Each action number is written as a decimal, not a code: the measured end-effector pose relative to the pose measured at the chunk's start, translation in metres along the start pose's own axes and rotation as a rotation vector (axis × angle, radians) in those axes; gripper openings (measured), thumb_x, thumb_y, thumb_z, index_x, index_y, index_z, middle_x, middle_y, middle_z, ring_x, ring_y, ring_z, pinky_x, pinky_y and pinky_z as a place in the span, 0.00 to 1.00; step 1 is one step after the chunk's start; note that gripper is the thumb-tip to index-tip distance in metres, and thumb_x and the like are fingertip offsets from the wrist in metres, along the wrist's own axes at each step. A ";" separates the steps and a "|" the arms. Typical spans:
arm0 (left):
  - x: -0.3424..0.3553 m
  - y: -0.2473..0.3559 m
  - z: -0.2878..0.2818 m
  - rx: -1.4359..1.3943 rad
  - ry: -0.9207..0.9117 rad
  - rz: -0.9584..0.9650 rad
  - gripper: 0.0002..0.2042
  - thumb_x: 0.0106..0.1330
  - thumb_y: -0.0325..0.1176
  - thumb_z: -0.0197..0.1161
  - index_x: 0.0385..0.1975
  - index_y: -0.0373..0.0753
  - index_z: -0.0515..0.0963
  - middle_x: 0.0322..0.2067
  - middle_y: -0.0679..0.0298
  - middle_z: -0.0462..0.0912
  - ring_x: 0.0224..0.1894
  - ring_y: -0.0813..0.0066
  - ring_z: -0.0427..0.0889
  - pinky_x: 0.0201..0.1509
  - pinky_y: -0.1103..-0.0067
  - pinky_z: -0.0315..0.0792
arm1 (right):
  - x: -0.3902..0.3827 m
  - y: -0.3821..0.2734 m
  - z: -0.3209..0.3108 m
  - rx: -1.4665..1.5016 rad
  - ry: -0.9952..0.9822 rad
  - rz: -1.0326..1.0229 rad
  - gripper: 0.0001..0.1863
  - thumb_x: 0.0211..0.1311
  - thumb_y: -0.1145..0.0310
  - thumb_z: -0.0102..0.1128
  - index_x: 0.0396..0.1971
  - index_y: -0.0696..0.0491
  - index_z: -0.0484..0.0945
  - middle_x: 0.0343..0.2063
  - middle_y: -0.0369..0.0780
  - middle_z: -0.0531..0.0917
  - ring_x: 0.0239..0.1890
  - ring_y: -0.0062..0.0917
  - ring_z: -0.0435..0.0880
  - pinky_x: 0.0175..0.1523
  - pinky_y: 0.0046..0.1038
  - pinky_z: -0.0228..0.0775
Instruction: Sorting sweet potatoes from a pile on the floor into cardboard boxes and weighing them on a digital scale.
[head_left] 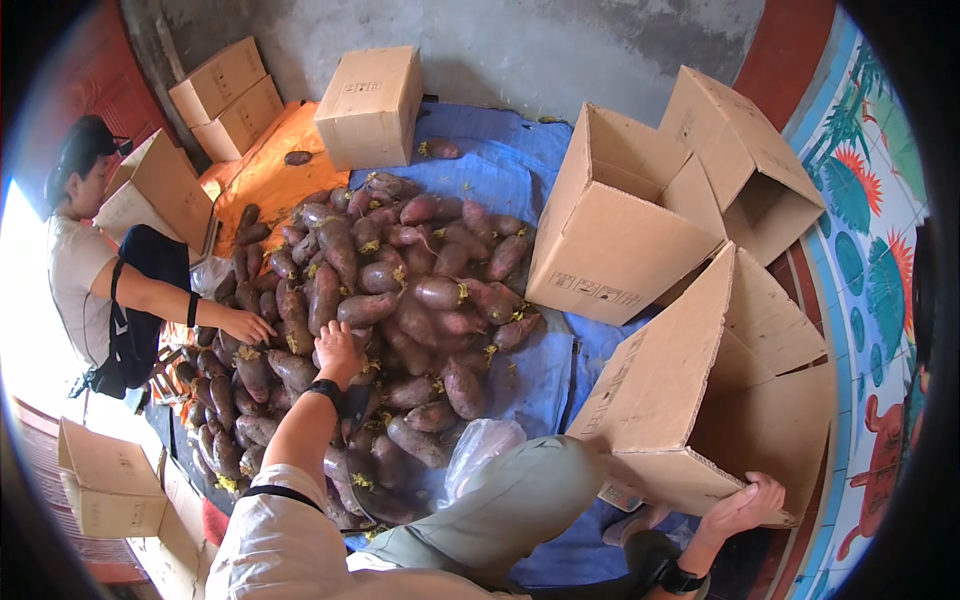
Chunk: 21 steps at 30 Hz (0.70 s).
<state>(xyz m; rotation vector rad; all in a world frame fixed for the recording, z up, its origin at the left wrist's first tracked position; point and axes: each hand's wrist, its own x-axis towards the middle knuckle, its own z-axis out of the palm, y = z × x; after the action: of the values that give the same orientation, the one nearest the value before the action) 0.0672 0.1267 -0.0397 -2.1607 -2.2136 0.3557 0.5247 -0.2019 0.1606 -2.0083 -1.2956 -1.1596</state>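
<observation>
A large heap of purple-skinned sweet potatoes (385, 275), several with yellow-green sprouts, lies in front of me. My left hand (338, 352) rests on the near middle of the heap, its fingers stretched forward and apart; the sweet potato under the palm is mostly covered. To my right an open cardboard box (650, 375) lies tilted with its flaps spread. My right hand (745, 508) grips the near edge of this box, fingers wrapped over the cardboard. A clear plastic bag (482, 450) lies between the heap and my knee.
At the left, another person's hand (247, 327) touches the heap. Two open boxes (625, 220) (745, 150) stand at the far right. A closed box (370, 105) sits on the blue tarp (490, 130) by the wall. Stacked boxes (228, 95) stand beyond the orange sheet (255, 165).
</observation>
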 end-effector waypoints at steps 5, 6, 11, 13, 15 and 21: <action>-0.014 -0.019 -0.008 -0.246 0.063 -0.048 0.34 0.34 0.37 0.71 0.42 0.35 0.62 0.43 0.55 0.65 0.49 0.58 0.66 0.50 0.72 0.67 | -0.001 0.002 0.000 -0.003 -0.012 0.024 0.16 0.62 0.65 0.35 0.21 0.58 0.67 0.21 0.44 0.69 0.27 0.37 0.66 0.39 0.36 0.56; -0.016 -0.028 -0.003 -0.332 0.130 -0.072 0.34 0.31 0.35 0.71 0.41 0.33 0.61 0.41 0.52 0.65 0.48 0.54 0.66 0.50 0.71 0.67 | -0.001 0.002 0.001 0.000 -0.015 0.039 0.16 0.62 0.65 0.34 0.21 0.58 0.67 0.21 0.44 0.69 0.27 0.37 0.66 0.40 0.36 0.56; -0.024 -0.046 0.001 -0.636 0.169 -0.182 0.35 0.30 0.34 0.70 0.40 0.31 0.60 0.42 0.49 0.64 0.48 0.51 0.65 0.51 0.68 0.65 | -0.002 0.002 -0.001 0.015 -0.025 0.050 0.17 0.62 0.64 0.34 0.20 0.57 0.68 0.21 0.43 0.70 0.28 0.37 0.66 0.40 0.37 0.56; -0.026 -0.052 -0.001 -0.848 0.208 -0.267 0.37 0.30 0.34 0.70 0.43 0.29 0.59 0.45 0.46 0.63 0.51 0.51 0.64 0.53 0.69 0.63 | -0.001 0.002 0.000 0.025 -0.025 0.060 0.17 0.62 0.64 0.34 0.20 0.57 0.68 0.21 0.43 0.70 0.28 0.37 0.66 0.40 0.37 0.56; -0.022 -0.051 -0.001 -0.861 0.298 -0.254 0.39 0.31 0.33 0.69 0.47 0.27 0.57 0.45 0.48 0.66 0.48 0.56 0.68 0.50 0.73 0.66 | 0.003 -0.001 -0.003 0.024 -0.048 0.006 0.15 0.61 0.67 0.35 0.21 0.60 0.67 0.22 0.45 0.70 0.27 0.38 0.65 0.39 0.36 0.56; -0.065 0.011 -0.136 -1.689 0.042 -0.072 0.35 0.39 0.24 0.64 0.50 0.27 0.54 0.38 0.58 0.71 0.38 0.71 0.73 0.39 0.80 0.70 | 0.006 -0.006 -0.004 0.075 -0.023 0.031 0.14 0.60 0.67 0.36 0.21 0.58 0.68 0.22 0.44 0.70 0.28 0.37 0.66 0.41 0.36 0.56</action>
<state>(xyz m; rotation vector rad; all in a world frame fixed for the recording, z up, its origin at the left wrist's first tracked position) 0.1047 0.0817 0.1002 -2.1573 -2.7751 -2.2466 0.5184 -0.1992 0.1676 -1.9863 -1.2954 -1.0604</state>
